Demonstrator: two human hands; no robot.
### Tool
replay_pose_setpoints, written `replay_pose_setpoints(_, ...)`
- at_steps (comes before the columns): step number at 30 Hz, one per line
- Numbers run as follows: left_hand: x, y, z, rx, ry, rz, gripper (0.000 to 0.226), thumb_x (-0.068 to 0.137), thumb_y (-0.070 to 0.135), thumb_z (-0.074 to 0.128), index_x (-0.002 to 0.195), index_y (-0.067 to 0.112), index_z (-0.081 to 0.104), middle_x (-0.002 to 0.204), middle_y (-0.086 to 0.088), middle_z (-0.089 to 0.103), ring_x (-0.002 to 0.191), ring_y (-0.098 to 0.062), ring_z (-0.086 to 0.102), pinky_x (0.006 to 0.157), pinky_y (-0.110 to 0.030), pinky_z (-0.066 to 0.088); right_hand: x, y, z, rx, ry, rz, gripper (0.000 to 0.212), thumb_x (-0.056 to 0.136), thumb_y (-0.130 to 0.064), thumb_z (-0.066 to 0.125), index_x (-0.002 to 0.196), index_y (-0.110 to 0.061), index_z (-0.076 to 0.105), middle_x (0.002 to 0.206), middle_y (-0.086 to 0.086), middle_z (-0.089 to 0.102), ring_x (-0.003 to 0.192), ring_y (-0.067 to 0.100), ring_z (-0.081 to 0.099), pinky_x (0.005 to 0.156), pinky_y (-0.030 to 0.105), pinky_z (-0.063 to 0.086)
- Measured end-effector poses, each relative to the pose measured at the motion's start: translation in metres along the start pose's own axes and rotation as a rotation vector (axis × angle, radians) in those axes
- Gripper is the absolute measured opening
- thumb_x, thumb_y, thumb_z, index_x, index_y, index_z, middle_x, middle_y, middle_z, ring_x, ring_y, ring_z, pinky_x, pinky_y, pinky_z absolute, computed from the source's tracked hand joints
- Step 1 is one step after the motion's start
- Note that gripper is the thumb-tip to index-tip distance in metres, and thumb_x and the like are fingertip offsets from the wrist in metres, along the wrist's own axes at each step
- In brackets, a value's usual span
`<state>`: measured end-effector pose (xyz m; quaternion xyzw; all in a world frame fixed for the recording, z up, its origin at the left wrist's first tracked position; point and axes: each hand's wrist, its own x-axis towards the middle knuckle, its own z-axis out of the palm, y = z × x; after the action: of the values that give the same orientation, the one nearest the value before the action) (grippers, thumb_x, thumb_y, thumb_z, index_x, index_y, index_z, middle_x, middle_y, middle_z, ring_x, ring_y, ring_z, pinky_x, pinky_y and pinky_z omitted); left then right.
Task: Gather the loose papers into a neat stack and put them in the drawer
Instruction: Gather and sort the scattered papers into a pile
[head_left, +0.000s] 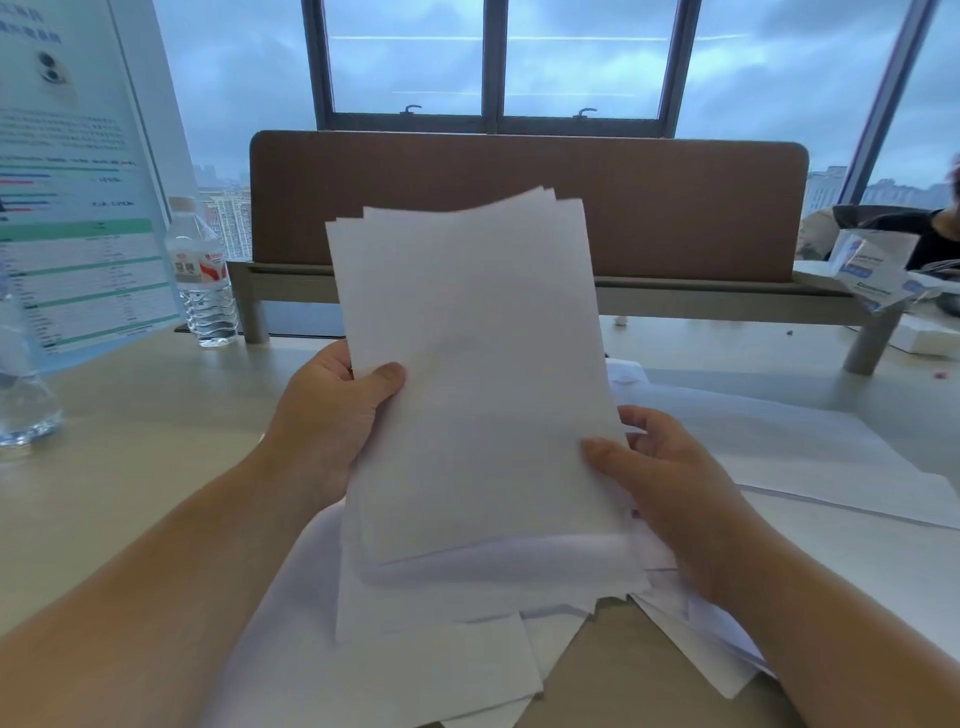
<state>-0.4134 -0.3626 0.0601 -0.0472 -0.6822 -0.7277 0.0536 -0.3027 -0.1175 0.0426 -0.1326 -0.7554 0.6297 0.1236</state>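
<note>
Holding stack upright over desk, long axis running 12–6. Left hand is pinching the 9 o'clock edge, right hand the 3 o'clock edge. Loose sheets are lying nearer the right. Drawer not in view.

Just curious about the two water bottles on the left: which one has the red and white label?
The farther bottle, standing upright beside the poster stand. The nearer bottle at the left edge shows no such label.

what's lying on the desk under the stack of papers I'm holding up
More loose white sheets lie spread on the desk below the stack both hands hold. What lies directly behind the stack is hidden.
</note>
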Motion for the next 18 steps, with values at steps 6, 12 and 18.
replay_pose_setpoints(6, 0.003, -0.007, -0.001, 0.32, -0.083, 0.043, 0.017, 0.104, 0.032, 0.06, 0.105, 0.023, 0.075, 0.098, 0.005, 0.081, 0.094, -0.023, 0.075, 0.091, -0.044, 0.059, -0.001, -0.006, -0.006, -0.033, 0.018, -0.01, 0.016, 0.099, -0.012, 0.062, 0.103, -0.019, 0.076, 0.088, 0.005, 0.081, 0.077, 0.023, 0.077, 0.074, 0.036, 0.062)
replay_pose_setpoints(12, -0.007, 0.006, -0.014, 1.37, -0.132, -0.043, 0.058, 0.098, 0.068, 0.042, 0.123, 0.02, 0.061, 0.132, -0.009, 0.064, 0.116, -0.033, 0.061, 0.099, -0.042, 0.05, 0.001, -0.015, -0.019, 0.291, 0.265, 0.066, 0.018, 0.1, -0.006, 0.055, 0.101, -0.018, 0.068, 0.095, 0.009, 0.077, 0.08, 0.028, 0.073, 0.057, 0.035, 0.062)
replay_pose_setpoints(18, -0.021, 0.01, -0.007, 1.517, -0.338, -0.148, 0.099, 0.068, 0.09, 0.064, 0.141, 0.024, 0.049, 0.144, -0.002, 0.058, 0.125, -0.025, 0.058, 0.092, -0.035, 0.046, 0.008, -0.007, -0.018, 0.006, 0.317, 0.075, 0.02, 0.086, -0.011, 0.056, 0.103, -0.018, 0.062, 0.103, 0.014, 0.069, 0.092, 0.034, 0.067, 0.085, 0.052, 0.06)
